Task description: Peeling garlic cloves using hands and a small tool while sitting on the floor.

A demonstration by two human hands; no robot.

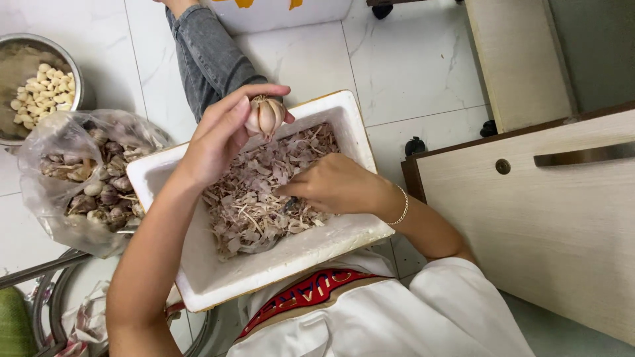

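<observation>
— White foam, is that what the box [331, 246] on the person's lap is made of?

— It looks like it, a white foam box with thick walls, and its floor is covered with a heap of papery garlic skins [261, 192]

— Where is the garlic bulb [266, 116] itself?

— Up above the far end of the box, in the left hand [221, 135]. The thumb and fingers are curled round it and pinch it from both sides, so it hangs clear of the skins

— And the right hand [334, 185]?

— Down in the box, resting on the skins with the fingers bent together. Something small and dark shows at the fingertips, too small to tell what it is. A thin bracelet [402, 206] sits on that wrist

— What lies around the box?

— Just to the left a clear plastic bag [79, 175] full of unpeeled garlic touches the box wall. Beyond it, at the top left, a metal bowl [69, 63] holds peeled cloves [41, 92]. To the right stands a pale wooden cabinet [549, 218], and the floor is white tile [410, 59]
</observation>
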